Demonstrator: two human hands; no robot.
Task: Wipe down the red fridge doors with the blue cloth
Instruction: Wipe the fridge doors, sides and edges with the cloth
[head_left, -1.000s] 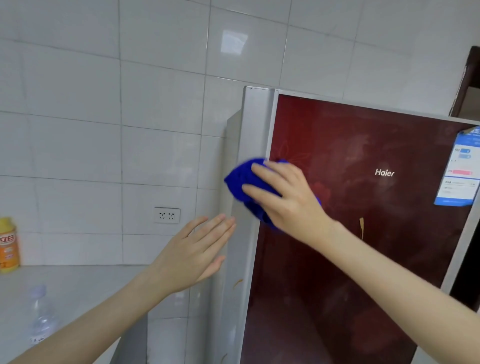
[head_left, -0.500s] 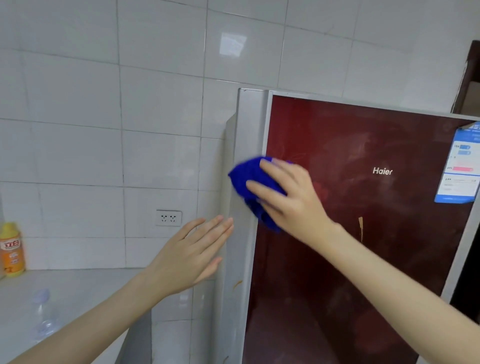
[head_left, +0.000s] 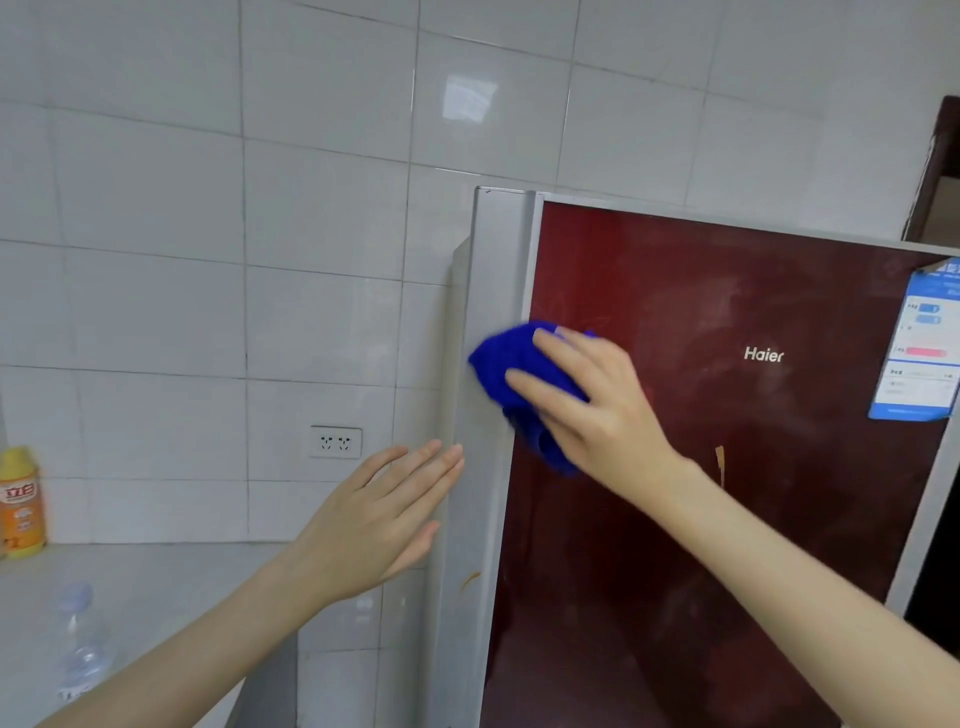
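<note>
Against the left edge of the red fridge door, just below its top corner, a person's right hand presses the blue cloth flat to the glossy panel, with part of the bunched fabric spilling over onto the grey side trim. Soft and light, the cloth looks easy to crumple and is best held as it is here, under the spread palm and fingers rather than pinched, so that pressure reaches the surface. Glossy and rigid, the door should let the cloth glide, though smears and a small orange mark suggest firmer rubbing lower down. Extended from the lower right, the right forearm angles up to the panel, wrist slightly bent. Open and empty, the left hand hovers with fingers together near the trim; whether the fingertips touch it cannot be told. An orange bottle stands at the bench's far left edge, well apart from the work.
</note>
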